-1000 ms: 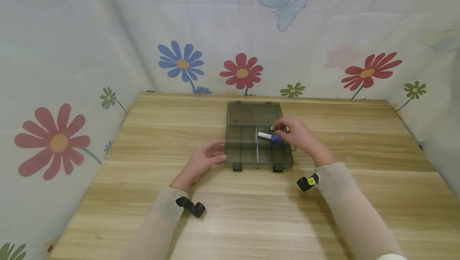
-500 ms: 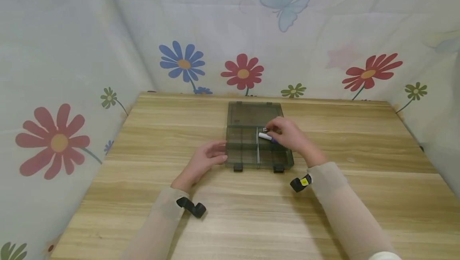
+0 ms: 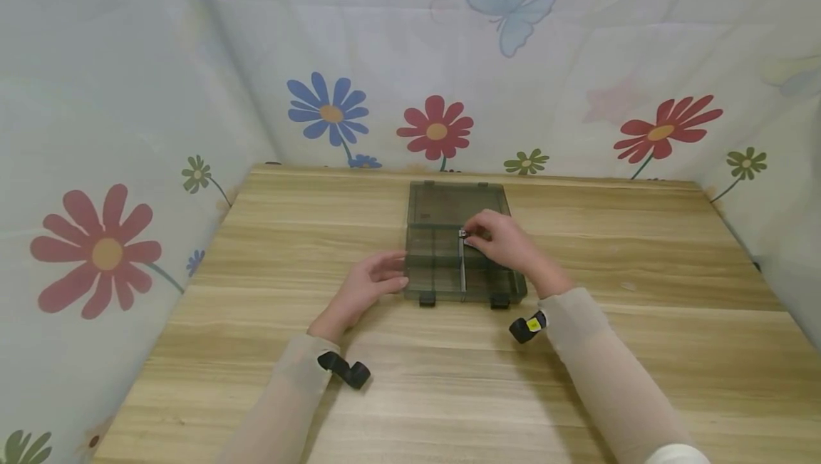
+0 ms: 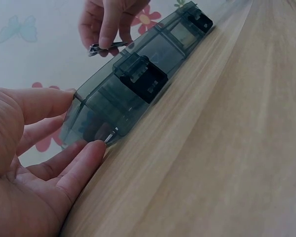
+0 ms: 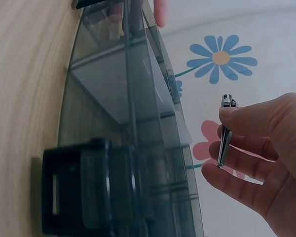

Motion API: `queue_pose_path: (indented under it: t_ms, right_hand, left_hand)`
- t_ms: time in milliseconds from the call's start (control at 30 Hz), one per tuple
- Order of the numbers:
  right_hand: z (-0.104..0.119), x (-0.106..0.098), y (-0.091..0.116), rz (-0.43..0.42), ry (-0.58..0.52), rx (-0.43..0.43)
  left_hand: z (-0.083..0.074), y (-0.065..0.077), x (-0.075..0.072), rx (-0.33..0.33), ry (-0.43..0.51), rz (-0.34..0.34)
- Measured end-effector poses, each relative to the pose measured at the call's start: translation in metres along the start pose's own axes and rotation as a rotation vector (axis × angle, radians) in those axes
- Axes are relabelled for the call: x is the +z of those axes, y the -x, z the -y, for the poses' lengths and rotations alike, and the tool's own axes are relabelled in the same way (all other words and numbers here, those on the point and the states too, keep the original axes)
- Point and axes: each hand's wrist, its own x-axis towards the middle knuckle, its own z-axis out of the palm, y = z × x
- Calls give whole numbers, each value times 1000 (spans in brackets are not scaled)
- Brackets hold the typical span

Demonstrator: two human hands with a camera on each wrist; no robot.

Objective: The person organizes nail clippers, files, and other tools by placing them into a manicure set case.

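Note:
In the head view, a smoky clear plastic compartment box (image 3: 433, 280) lies on the table with its lid (image 3: 458, 202) folded back and open. My left hand (image 3: 367, 286) rests its thumb and fingertips on the box's left end, digits fairly straight; in the left wrist view they meet the corner at top and bottom. My right hand (image 3: 503, 239) pinches a silver nail clipper (image 5: 225, 131) between thumb and fingers. It holds the clipper above the box, close over the pale divider (image 3: 463, 275). The right side of the rear compartments is hidden behind this hand.
Two black latches (image 3: 499, 301) stick out at the box's front edge. A wooden table (image 3: 423, 378) lies under everything, with a small clear scrap (image 3: 628, 286) to the right. A flower-printed cloth (image 3: 385, 36) hangs behind the table and at its sides.
My right hand has moved left over the box with the nail clipper, covering the purple and white bottle seen in the box before. My left hand has stayed at the box's left end.

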Motion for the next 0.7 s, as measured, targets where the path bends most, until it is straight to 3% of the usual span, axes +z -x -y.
queue_pose_path:
  t_ms: [700]
  right_hand:
    - [13, 19, -21, 72, 12, -12]
  left_hand:
    - [-5, -2, 0, -35, 23, -1]
